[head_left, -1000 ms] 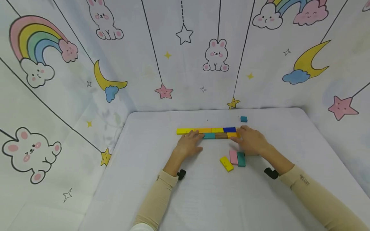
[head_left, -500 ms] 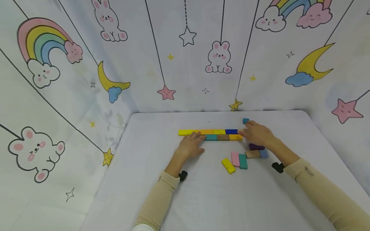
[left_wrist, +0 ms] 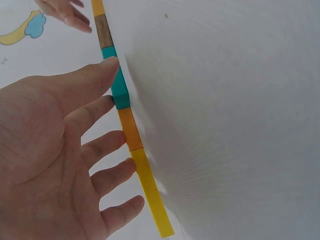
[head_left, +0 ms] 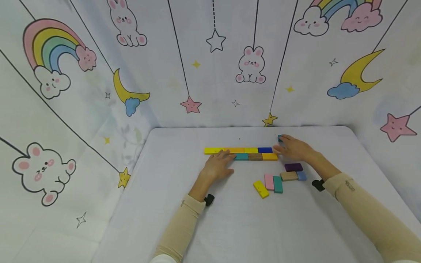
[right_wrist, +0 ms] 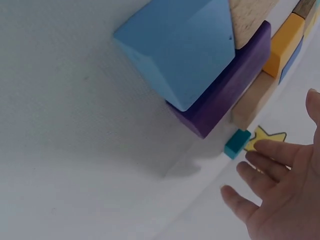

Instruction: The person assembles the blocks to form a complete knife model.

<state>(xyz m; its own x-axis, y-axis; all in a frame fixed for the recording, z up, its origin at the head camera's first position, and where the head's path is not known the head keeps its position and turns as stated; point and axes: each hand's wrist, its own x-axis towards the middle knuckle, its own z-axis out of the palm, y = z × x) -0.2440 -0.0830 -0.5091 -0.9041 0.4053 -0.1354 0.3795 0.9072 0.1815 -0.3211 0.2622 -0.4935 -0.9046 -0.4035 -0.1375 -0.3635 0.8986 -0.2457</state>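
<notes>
The small teal cube (head_left: 280, 138) sits beyond the block row's (head_left: 241, 153) right end. Our right hand (head_left: 294, 149), fingers straight and spread, reaches it; our left hand (head_left: 218, 166), fingers flat and spread, steadies the row's left part for alignment.

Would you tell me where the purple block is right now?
In the head view, the purple block lies on the table's right side, just behind the tan block, near the right hand.

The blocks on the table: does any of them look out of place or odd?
One does: a small teal cube sits alone behind the far end of the long block rows, by the right hand's fingertips. The loose blocks nearer the person lie unevenly. Nothing looks damaged.
</notes>
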